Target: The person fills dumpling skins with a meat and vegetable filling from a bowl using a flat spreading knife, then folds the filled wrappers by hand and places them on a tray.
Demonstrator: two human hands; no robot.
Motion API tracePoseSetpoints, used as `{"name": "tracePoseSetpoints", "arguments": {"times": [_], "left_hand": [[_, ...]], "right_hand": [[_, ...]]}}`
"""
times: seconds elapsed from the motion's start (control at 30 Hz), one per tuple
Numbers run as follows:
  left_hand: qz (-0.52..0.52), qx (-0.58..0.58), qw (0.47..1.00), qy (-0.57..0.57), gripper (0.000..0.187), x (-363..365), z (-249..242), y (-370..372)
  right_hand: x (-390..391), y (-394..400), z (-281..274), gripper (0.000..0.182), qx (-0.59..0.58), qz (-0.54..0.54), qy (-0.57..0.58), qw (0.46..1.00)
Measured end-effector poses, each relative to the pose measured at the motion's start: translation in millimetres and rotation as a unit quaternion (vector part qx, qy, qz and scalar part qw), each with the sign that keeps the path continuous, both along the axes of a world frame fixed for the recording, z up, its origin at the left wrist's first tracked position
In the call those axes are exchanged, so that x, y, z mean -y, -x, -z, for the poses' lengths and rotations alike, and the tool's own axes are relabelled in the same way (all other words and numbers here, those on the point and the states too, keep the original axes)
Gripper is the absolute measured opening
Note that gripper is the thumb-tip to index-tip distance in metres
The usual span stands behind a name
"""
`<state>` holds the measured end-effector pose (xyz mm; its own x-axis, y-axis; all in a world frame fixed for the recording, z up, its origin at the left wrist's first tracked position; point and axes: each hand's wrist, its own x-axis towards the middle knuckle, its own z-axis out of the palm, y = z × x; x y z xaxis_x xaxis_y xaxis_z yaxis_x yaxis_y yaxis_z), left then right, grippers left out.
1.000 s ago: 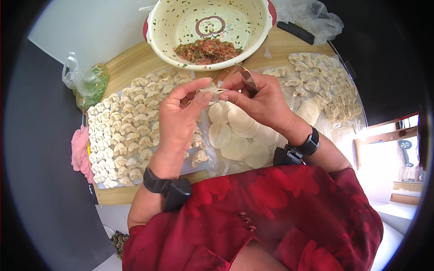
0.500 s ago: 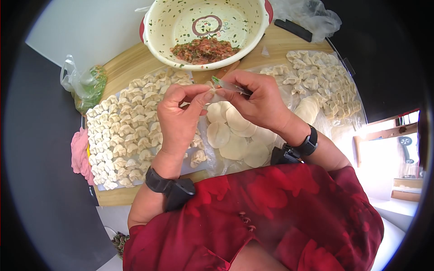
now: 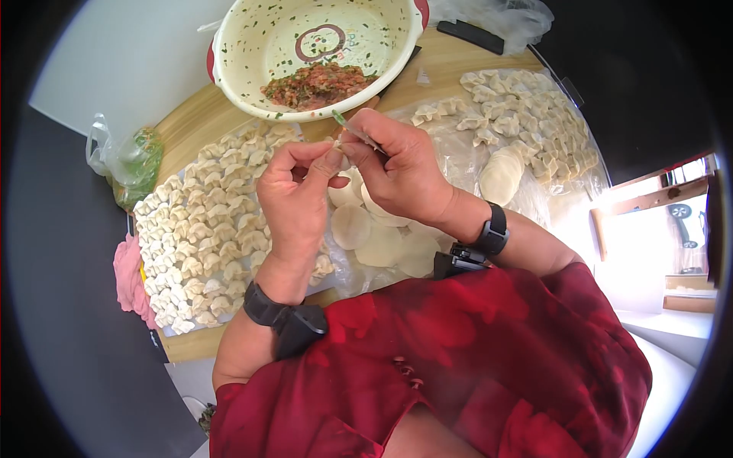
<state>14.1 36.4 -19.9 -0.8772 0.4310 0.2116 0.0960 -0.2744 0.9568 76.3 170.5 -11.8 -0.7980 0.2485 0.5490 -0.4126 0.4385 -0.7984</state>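
Observation:
My left hand (image 3: 300, 183) and my right hand (image 3: 401, 164) meet just below the bowl, pinching a small pale dumpling (image 3: 336, 146) between thumbs and fingers; most of it is hidden. My right hand also holds a thin utensil (image 3: 363, 136) with a green tip. Flat round wrappers (image 3: 382, 246) lie on plastic beneath and right of my hands. A large white bowl (image 3: 234, 85) with red handles holds reddish filling (image 3: 317, 85) with green bits. Rows of folded dumplings (image 3: 202, 229) cover a tray on the left.
More dumplings (image 3: 527, 114) sit at the right, beside a stack of wrappers (image 3: 502, 175). A bag of greens (image 3: 137, 169) and a pink cloth (image 3: 131, 278) are at the left edge. A black object (image 3: 470, 37) and clear plastic (image 3: 519, 19) lie at the back right.
The view has shifted, so the bowl and tables appear further left and slightly higher. Both hands stay together, fingers pressed closer on the small dumpling.

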Motion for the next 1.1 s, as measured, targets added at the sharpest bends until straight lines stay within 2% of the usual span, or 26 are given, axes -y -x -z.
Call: {"name": "tracePoseSetpoints", "arguments": {"times": [0.17, 0.23, 0.27, 0.33, 0.37, 0.43, 0.63, 0.87, 0.93, 0.97, 1.03, 1.07, 1.1], "left_hand": [[0.010, 0.055, 0.997, -0.047, 0.007, -4.7, 9.8, -2.2], [0.053, 0.077, 0.996, -0.005, 0.018, -1.2, 11.5, 0.1], [0.054, 0.079, 0.995, -0.006, 0.018, 0.4, 7.5, -0.6], [0.115, 0.082, 0.986, 0.082, 0.034, 4.7, -7.0, -1.2], [0.115, 0.084, 0.987, 0.080, 0.034, 8.9, -8.0, 1.5], [0.118, 0.104, 0.981, 0.116, 0.043, 20.5, -8.1, 9.7], [0.122, 0.078, 0.980, 0.138, 0.036, 31.1, -9.5, 20.2], [0.102, 0.065, 0.978, 0.170, 0.031, 40.8, -10.0, 20.5], [0.108, 0.068, 0.977, 0.171, 0.030, 42.6, -7.7, 21.1], [0.107, 0.069, 0.977, 0.172, 0.030, 42.7, -7.0, 21.2], [0.120, 0.066, 0.975, 0.177, 0.029, 42.0, -6.1, 21.4], [0.120, 0.066, 0.975, 0.177, 0.029, 41.2, -6.2, 21.2], [0.127, 0.064, 0.973, 0.179, 0.029, 39.9, -6.4, 21.0]], "right_hand": [[-5.2, -3.6, 3.7, 0.005, 0.014, 0.020, 0.009, 1.000], [-16.3, -8.9, 3.4, 0.005, 0.101, -0.022, -0.012, 0.995], [-24.6, -11.5, 5.1, 0.005, 0.103, -0.021, -0.013, 0.994], [-48.8, -16.0, 10.8, 0.003, 0.097, -0.003, -0.002, 0.995], [-64.8, -20.5, 15.0, 0.003, 0.099, -0.003, -0.004, 0.995], [-96.9, -31.2, 25.0, 0.009, 0.150, 0.084, -0.009, 0.985], [-125.9, -45.3, 40.6, 0.008, 0.219, 0.172, -0.081, 0.957], [-123.9, -45.0, 38.6, 0.017, 0.230, 0.185, -0.136, 0.946], [-118.2, -48.0, 27.8, 0.022, 0.244, 0.220, -0.218, 0.919], [-114.4, -48.8, 23.2, 0.022, 0.244, 0.219, -0.218, 0.919], [-105.7, -48.4, 16.9, 0.020, 0.149, 0.240, -0.255, 0.925], [-101.8, -46.6, 17.5, 0.020, 0.150, 0.239, -0.255, 0.925], [-97.7, -44.1, 18.6, 0.020, 0.196, 0.174, -0.231, 0.937]]}}
